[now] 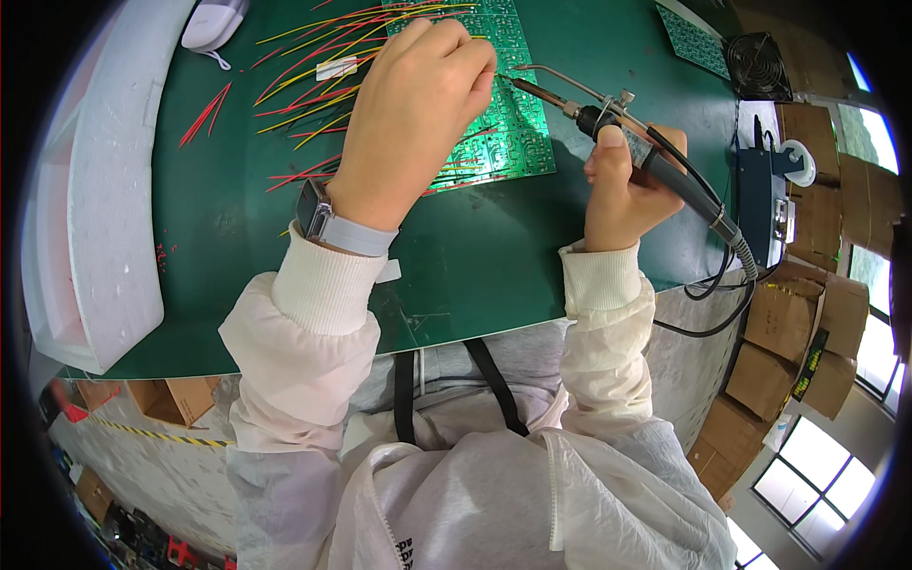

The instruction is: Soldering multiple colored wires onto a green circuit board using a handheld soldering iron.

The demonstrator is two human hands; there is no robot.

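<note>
My right hand [635,180] is wrapped round a soldering iron [638,150] with a thin solder feed tube clamped along it. Its tip points left and meets the green circuit board panel [527,142] close to my left fingertips. My left hand [418,104] is over the panel, fingers bent and pinched together at the board; what they hold is hidden behind the hand. Red, yellow and black wires [318,81] fan out leftward from the panel, some passing under my left hand. A small white label [336,68] lies among them.
A loose bundle of red wires [204,116] and a white case [215,25] lie at the left, beside a white foam tray [104,190]. At the right stand a blue solder station [757,204], a black fan [757,66] and another circuit board panel [693,40]. A black cable [703,331] hangs past the table edge.
</note>
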